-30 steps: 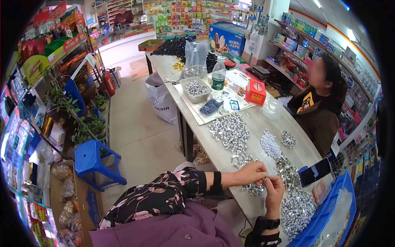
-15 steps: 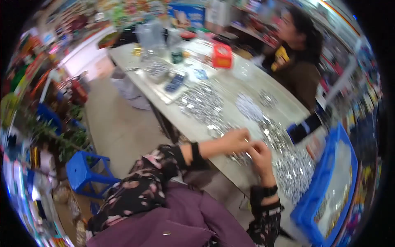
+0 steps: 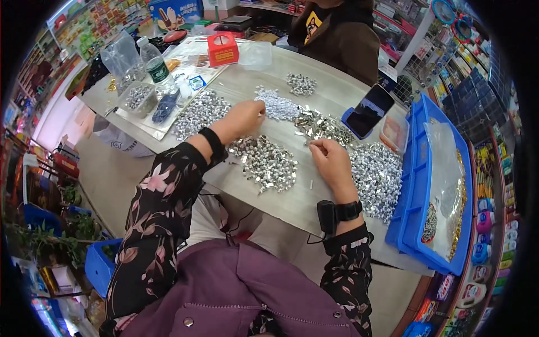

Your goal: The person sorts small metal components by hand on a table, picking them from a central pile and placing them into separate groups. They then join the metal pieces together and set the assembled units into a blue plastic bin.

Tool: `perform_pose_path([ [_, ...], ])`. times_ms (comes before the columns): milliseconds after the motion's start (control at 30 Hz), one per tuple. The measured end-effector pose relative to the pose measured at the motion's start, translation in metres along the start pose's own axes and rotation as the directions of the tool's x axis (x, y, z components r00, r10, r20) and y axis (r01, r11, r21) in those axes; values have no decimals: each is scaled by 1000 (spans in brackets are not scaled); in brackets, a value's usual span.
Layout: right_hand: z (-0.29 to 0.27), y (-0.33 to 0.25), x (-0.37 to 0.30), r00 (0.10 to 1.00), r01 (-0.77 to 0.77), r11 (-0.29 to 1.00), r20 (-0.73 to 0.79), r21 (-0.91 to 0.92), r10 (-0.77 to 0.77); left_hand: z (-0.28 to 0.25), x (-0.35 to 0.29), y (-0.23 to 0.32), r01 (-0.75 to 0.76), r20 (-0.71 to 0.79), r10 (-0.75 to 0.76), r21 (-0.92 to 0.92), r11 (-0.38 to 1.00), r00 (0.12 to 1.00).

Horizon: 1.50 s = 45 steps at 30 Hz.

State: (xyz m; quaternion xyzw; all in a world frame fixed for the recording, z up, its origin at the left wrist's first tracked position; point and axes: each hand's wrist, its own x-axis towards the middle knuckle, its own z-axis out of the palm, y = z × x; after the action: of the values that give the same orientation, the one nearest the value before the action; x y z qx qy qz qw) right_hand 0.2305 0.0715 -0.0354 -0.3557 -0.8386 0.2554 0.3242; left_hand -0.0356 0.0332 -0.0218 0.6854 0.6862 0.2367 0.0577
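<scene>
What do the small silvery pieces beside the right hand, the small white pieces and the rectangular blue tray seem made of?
Small silvery pieces: probably metal or metal-coated plastic, polished; bright glints show.
Small white pieces: perhaps plastic, finish unclear; they look pale, barely glinting.
Rectangular blue tray: likely moulded plastic, satin; evenly coloured, ribbed walls.

Small shop, shelves [image 3: 473, 224] w/ pkgd goods [image 3: 482, 255] at R, rows of colourful pkts [image 3: 90, 40], far L
</scene>
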Motion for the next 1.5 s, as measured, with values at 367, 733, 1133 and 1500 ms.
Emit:
perform_pose_path([
  [367,29,-6,11,994,96,974,-28,-205,-104,26,16,-18,-47,-12,50,156,987,999],
  [733,49,-12,21,996,89,948,47,-305,-79,8,8,-17,24,95,-41,170,985,995],
  [1133,32,-1,12,999,-51,950,22,308,47,-23,-41,36,194,131,-171,-883,428,977],
  [1500,32,-40,-8,953,-175,650,292,740,-76,6,-88,60,207,177,-208,-970,128,962],
])
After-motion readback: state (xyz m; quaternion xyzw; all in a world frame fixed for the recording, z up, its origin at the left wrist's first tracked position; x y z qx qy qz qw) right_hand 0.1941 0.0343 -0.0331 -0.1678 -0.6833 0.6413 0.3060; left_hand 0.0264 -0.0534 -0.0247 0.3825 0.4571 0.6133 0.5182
